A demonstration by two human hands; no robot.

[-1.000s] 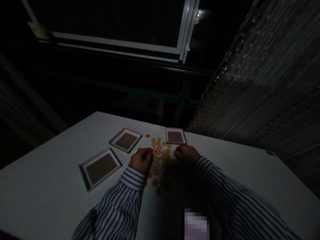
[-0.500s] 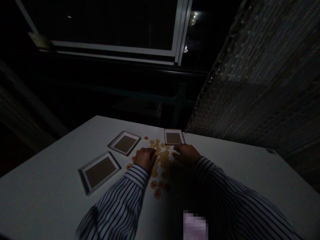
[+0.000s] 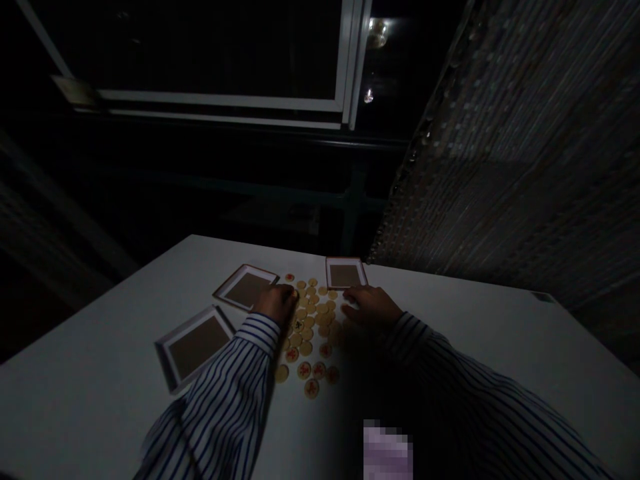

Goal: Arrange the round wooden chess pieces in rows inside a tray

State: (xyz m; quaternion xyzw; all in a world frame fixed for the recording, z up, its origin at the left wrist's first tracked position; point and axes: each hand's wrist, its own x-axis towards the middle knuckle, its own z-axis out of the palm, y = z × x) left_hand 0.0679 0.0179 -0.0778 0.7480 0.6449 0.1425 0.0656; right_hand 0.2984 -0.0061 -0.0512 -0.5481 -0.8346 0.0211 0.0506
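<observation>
Across the white table (image 3: pixel 110 347), the head camera showed me pale round pieces (image 3: pixel 305 348) scattered loosely between the two hands, some overlapping, several of the nearest marked in red. The left hand (image 3: pixel 274 303) curled over the scatter's left edge, covering one corner of the far-left tray (image 3: pixel 235 303) from my view; its fingertips bunched near a piece, but in that dimness I could not tell whether they pinched it. The right hand (image 3: pixel 373 307) hung at the opposite edge, just this side of the far-right tray (image 3: pixel 346 275), thumb and forefinger parted, nothing visible between them. I judged the pieces light, stiff and hardly fragile, likely wood or plastic, their flat faces apt to slide. Best hold: thumb and forefinger across the rim, since overlapped ones could drag their neighbours.
</observation>
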